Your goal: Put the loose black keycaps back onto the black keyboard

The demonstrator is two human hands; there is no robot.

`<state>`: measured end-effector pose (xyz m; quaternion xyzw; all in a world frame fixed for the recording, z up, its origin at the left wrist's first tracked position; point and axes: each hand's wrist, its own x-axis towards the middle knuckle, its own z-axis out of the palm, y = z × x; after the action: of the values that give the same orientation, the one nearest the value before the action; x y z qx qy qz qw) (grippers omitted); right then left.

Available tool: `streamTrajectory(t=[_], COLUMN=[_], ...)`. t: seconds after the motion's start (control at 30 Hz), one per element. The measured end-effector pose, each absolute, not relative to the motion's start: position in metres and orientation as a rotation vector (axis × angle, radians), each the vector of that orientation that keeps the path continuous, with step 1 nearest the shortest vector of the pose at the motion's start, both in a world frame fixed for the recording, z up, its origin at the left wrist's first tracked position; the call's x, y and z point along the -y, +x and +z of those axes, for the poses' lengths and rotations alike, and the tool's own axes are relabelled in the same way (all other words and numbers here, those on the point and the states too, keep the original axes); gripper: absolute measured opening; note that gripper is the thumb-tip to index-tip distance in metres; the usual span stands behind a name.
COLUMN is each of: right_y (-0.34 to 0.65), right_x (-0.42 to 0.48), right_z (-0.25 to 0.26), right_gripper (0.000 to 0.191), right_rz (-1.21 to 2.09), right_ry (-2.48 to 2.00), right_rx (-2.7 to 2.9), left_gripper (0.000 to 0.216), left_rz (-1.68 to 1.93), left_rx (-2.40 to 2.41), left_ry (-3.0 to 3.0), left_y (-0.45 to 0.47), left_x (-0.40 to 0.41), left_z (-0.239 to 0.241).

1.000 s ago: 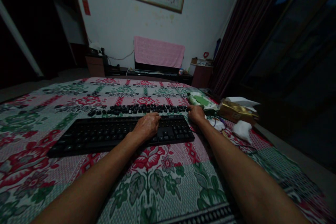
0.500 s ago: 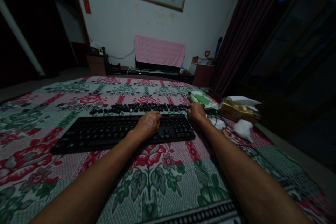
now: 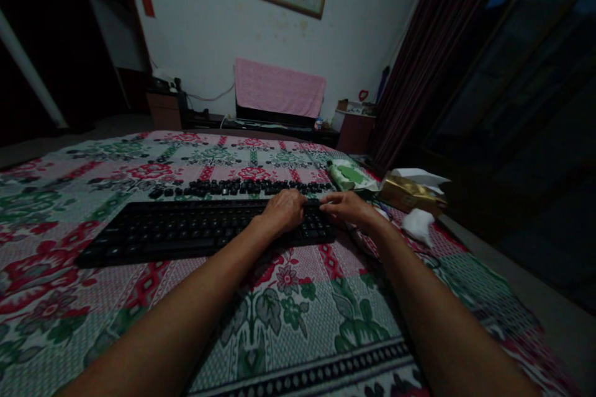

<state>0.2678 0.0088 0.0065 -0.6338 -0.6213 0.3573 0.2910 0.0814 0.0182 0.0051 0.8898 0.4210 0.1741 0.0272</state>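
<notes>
A black keyboard [image 3: 162,229] lies on the patterned bedspread, turned slightly. My left hand [image 3: 285,211] is over its right part with fingers curled down and closed; whatever may be in them is hidden. At the keyboard's upper right corner, my right hand [image 3: 348,208] has its thumb and fingertips brought together in a pinch; anything in it is too small and dark to make out. Just behind the keyboard runs a band of loose black keycaps [image 3: 233,186], several of them close to both hands.
To the right are a green-and-white packet [image 3: 350,175], a gold tissue box [image 3: 410,193], a crumpled white tissue [image 3: 419,225] and a dark cable [image 3: 365,245]. The floral bedspread [image 3: 251,322] spreads around. Beyond it, a pink towel [image 3: 279,88] hangs over a dark screen.
My left hand has slid right along the keyboard. My right hand has come from the right end of the loose keycaps back to the keyboard's upper right corner. The view has shifted slightly.
</notes>
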Motion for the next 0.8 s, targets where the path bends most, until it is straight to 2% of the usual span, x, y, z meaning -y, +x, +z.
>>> streamTrajectory(t=[0.27, 0.53, 0.8], right_y=[0.267, 0.285, 0.285], right_x=[-0.006, -0.002, -0.004], right_z=[-0.001, 0.000, -0.002], right_gripper=[0.019, 0.010, 0.013], right_rz=[0.989, 1.566, 1.555], right_ry=[-1.751, -1.444, -1.461], right_rx=[1.591, 1.202, 1.219], left_gripper=[0.029, 0.029, 0.029], left_rz=[0.673, 0.688, 0.693], left_rx=[-1.153, -1.139, -1.161], left_ry=[2.772, 2.799, 2.810], left_y=[0.086, 0.084, 0.082], left_x=[-0.016, -0.018, -0.015], left_z=[-0.013, -0.016, -0.015])
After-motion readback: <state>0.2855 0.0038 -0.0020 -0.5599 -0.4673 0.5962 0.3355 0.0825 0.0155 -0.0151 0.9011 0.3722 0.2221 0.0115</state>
